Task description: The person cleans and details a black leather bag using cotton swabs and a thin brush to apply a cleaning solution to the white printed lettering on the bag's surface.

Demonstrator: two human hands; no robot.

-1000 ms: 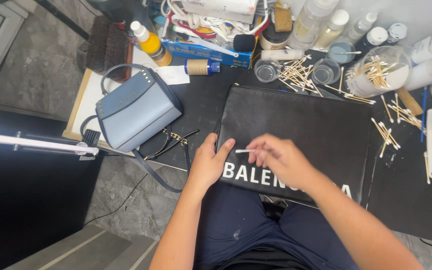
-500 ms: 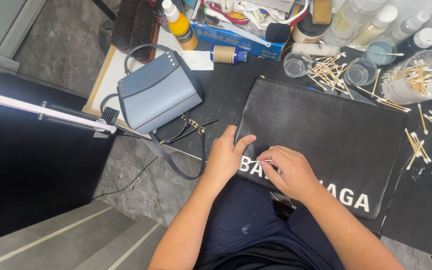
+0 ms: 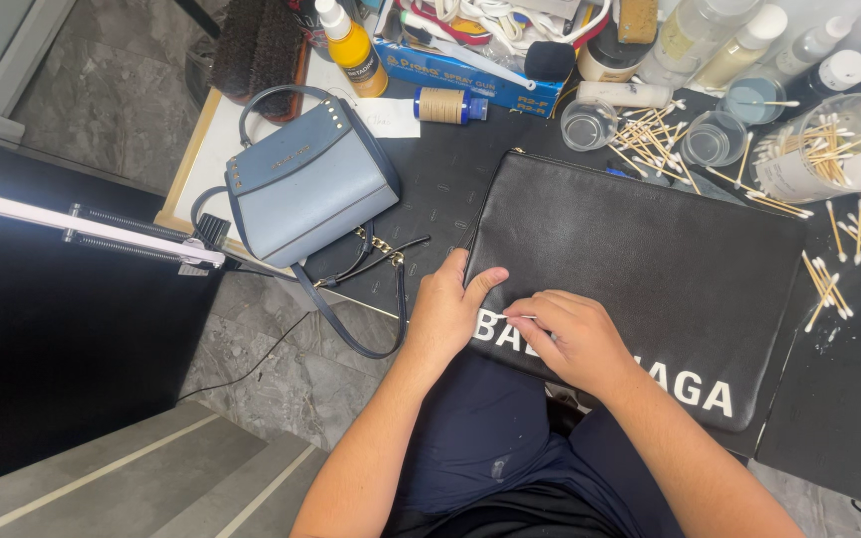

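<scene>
A flat black leather pouch [image 3: 640,259] with white lettering along its near edge lies on the dark work mat. My left hand [image 3: 447,311] presses flat on the pouch's near left corner, thumb spread. Beside it my right hand [image 3: 572,334] pinches a thin cotton swab [image 3: 513,317], whose tip touches the white lettering. Both forearms reach in from the bottom of the view over my dark trousers.
A blue-grey handbag [image 3: 306,189] with a dark strap sits left of the pouch. Several used swabs [image 3: 650,139] litter the mat, with small glass cups [image 3: 588,125], a tub of swabs [image 3: 829,149], bottles, a yellow bottle [image 3: 349,42] and a brush [image 3: 256,45] behind. A lamp arm [image 3: 82,229] crosses at left.
The view has shifted so the table sits further right and lower. My hands have slid left along the lettering, toward the pouch's near left corner, still working the swab.
</scene>
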